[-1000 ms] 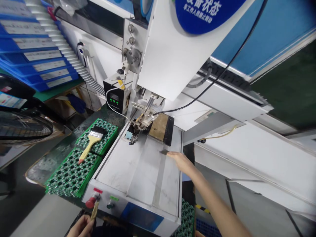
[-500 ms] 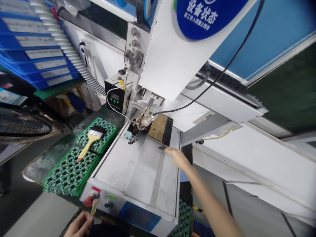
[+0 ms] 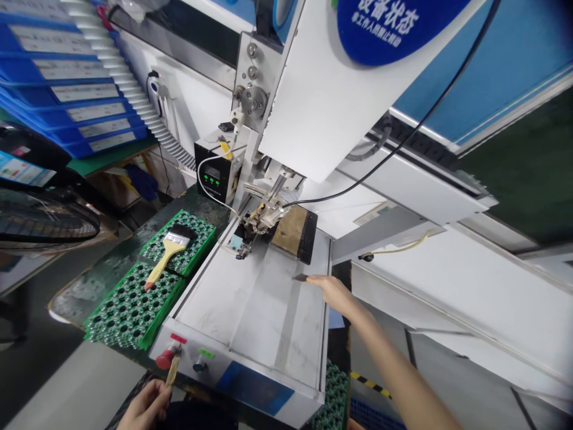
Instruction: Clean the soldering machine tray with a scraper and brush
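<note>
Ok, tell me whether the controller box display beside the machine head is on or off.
On: the controller box shows lit green digits on its dark front panel. Their values are too small to read.

Above you, the round blue sign (image 3: 394, 24) on the white machine housing (image 3: 322, 113) reads "设备状态", with a smaller line beneath too small to read.

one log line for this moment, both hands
left hand: grips wooden stick by red button | right hand: fingertips on small dark piece on machine tray | brush: on green boards
</note>
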{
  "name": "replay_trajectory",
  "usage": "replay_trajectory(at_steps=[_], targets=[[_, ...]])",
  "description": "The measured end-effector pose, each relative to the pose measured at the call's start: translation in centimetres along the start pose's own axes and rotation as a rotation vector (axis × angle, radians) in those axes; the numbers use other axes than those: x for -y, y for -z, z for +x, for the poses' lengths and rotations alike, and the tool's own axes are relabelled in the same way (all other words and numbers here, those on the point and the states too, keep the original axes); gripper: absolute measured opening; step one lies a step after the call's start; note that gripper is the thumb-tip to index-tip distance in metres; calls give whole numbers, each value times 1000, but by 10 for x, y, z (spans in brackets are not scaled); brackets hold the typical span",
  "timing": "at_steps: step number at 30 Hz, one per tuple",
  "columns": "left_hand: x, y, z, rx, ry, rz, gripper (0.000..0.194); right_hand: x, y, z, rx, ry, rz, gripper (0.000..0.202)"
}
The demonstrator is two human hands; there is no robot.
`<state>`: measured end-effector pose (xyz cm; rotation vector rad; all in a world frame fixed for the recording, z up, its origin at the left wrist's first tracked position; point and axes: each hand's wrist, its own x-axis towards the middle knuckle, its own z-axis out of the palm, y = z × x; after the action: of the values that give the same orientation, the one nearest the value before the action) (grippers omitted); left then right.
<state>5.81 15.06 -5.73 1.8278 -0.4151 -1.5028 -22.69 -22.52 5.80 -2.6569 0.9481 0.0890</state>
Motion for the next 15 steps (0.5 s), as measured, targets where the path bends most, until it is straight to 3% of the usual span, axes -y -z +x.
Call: replay_trajectory(at_steps=[5, 9, 15], targets=[[-6, 3, 0, 74, 12, -44, 65, 9, -4, 14, -56, -28, -7, 69], [-2, 4, 1, 32, 13, -41, 67, 2, -5, -3, 26, -3, 19, 69], [-14, 4, -2, -7, 10, -66, 65, 8, -8, -2, -52, 30, 11, 68]])
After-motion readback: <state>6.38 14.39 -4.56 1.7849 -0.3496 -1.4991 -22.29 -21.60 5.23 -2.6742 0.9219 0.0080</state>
